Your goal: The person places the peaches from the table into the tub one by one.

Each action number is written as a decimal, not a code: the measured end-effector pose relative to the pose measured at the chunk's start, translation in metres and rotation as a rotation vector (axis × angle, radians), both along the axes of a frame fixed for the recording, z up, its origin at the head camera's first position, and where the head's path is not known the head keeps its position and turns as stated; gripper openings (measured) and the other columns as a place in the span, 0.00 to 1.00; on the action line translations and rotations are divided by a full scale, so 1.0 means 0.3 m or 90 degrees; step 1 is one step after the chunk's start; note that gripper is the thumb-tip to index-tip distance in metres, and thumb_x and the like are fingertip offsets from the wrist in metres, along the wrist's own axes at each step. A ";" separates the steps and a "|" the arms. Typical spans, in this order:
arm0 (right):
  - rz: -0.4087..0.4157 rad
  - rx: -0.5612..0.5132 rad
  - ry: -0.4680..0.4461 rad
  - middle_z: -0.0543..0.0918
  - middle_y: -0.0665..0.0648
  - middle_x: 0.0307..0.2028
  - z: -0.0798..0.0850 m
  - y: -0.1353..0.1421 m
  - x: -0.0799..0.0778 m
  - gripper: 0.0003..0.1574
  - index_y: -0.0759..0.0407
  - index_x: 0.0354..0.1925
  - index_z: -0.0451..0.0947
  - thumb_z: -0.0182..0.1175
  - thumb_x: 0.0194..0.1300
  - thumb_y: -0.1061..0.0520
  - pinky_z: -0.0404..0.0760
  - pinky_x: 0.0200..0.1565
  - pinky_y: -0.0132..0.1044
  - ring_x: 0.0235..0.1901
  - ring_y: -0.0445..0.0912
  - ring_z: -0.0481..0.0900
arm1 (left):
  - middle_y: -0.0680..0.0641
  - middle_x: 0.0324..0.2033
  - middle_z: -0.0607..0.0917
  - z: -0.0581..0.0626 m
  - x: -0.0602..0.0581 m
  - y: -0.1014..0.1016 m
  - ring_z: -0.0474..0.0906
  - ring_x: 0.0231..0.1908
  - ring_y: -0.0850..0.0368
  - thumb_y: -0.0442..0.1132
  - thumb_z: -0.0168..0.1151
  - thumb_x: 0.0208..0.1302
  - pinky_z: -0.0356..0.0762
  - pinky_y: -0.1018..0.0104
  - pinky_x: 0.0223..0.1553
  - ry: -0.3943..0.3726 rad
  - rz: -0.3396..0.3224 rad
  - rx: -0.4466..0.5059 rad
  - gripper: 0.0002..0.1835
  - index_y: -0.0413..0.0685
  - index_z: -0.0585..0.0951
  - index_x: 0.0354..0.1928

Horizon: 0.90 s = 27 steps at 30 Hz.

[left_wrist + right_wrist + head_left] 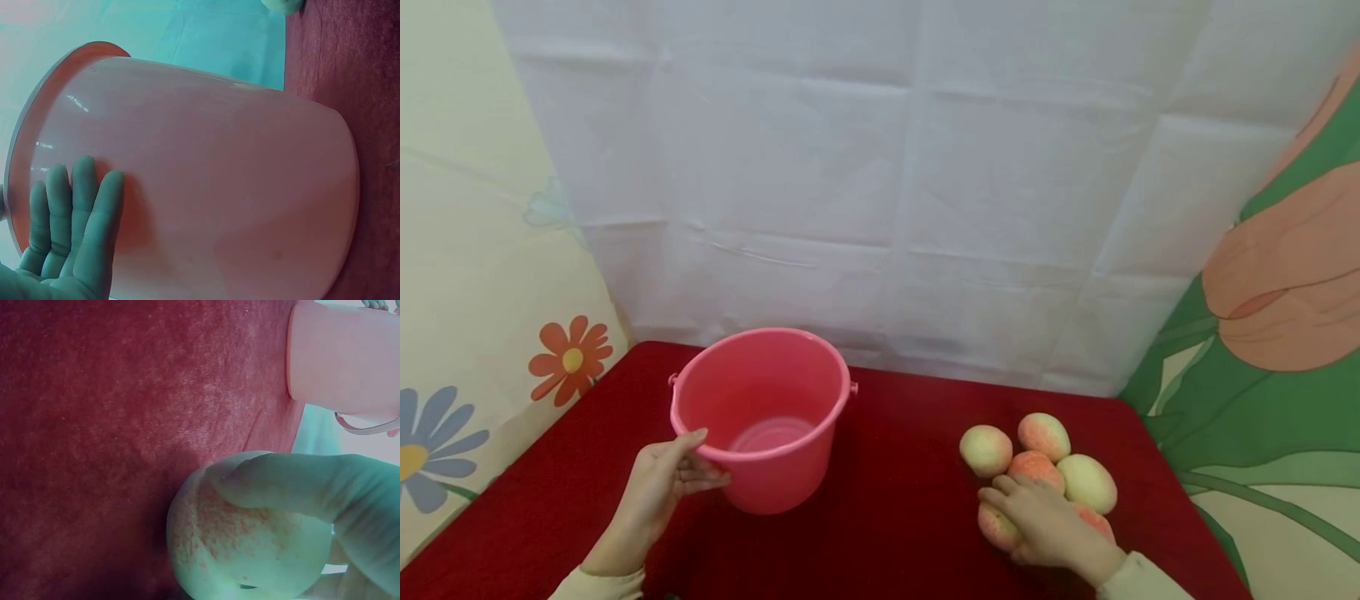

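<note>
A pink bucket stands upright on the left half of the red-covered table. My left hand pinches its near-left rim, thumb over the edge and fingers against the outer wall. In the left wrist view those fingers lie almost straight along the bucket's side. Over on the right, my right hand grips a yellow-and-red peach from above. The right wrist view shows the thumb laid across this peach, close to the cloth; the other fingers are mostly hidden behind it.
Several more peaches cluster around the right hand, among them a pale one, a red one and one at the left. A white sheet hangs behind the red tablecloth. The bucket's handle hangs down its far side.
</note>
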State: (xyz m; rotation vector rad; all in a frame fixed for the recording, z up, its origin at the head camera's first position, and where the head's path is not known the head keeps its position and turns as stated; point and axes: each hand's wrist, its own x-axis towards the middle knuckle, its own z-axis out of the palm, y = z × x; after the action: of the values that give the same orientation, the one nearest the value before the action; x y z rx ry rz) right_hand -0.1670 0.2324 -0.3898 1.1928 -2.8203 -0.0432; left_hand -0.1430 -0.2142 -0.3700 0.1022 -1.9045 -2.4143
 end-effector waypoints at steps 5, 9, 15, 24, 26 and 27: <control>0.011 -0.008 0.015 0.74 0.56 0.44 0.010 0.000 -0.001 0.42 0.59 0.49 0.74 0.75 0.29 0.54 0.70 0.26 0.38 0.39 0.48 0.73 | 0.50 0.14 0.80 0.002 0.000 0.000 0.82 0.21 0.57 0.39 0.48 0.68 0.81 0.59 0.30 -0.003 -0.002 -0.004 0.21 0.49 0.83 0.18; 0.009 -0.014 0.018 0.75 0.58 0.47 0.023 -0.001 0.003 0.42 0.59 0.49 0.74 0.75 0.31 0.53 0.71 0.27 0.40 0.42 0.49 0.74 | 0.49 0.13 0.80 0.002 0.002 0.002 0.82 0.20 0.56 0.39 0.48 0.68 0.81 0.59 0.30 -0.012 0.004 -0.010 0.21 0.49 0.83 0.18; 0.027 -0.044 0.047 0.75 0.56 0.47 0.037 0.004 0.005 0.43 0.59 0.49 0.74 0.75 0.29 0.52 0.73 0.30 0.42 0.41 0.47 0.74 | 0.49 0.13 0.80 0.002 0.003 0.004 0.82 0.21 0.56 0.40 0.48 0.68 0.81 0.59 0.30 -0.014 0.008 -0.008 0.21 0.49 0.83 0.17; 0.041 -0.069 0.092 0.75 0.54 0.40 0.083 0.023 -0.007 0.45 0.59 0.49 0.73 0.76 0.28 0.51 0.75 0.30 0.37 0.37 0.46 0.73 | 0.48 0.14 0.80 -0.001 0.003 0.002 0.82 0.21 0.56 0.40 0.49 0.68 0.81 0.59 0.30 -0.033 0.011 -0.018 0.21 0.48 0.83 0.17; 0.033 -0.056 0.091 0.75 0.55 0.41 0.096 0.026 -0.010 0.44 0.60 0.49 0.73 0.76 0.30 0.50 0.76 0.33 0.40 0.39 0.49 0.74 | 0.48 0.14 0.80 -0.001 0.002 0.002 0.82 0.21 0.55 0.41 0.48 0.68 0.81 0.59 0.30 -0.035 0.013 -0.020 0.22 0.48 0.83 0.17; 0.030 -0.051 0.084 0.76 0.56 0.42 0.102 0.027 -0.010 0.44 0.60 0.50 0.73 0.76 0.31 0.50 0.76 0.34 0.42 0.40 0.50 0.74 | 0.48 0.14 0.80 -0.001 0.001 0.002 0.82 0.21 0.55 0.41 0.48 0.68 0.81 0.59 0.30 -0.037 0.014 -0.020 0.22 0.48 0.83 0.17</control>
State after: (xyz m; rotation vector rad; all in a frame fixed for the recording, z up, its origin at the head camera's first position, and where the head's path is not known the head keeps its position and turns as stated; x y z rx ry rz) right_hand -0.1701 0.2406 -0.3591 1.1927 -2.6524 -0.0050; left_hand -0.1425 -0.2137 -0.3704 0.1933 -1.9543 -2.3918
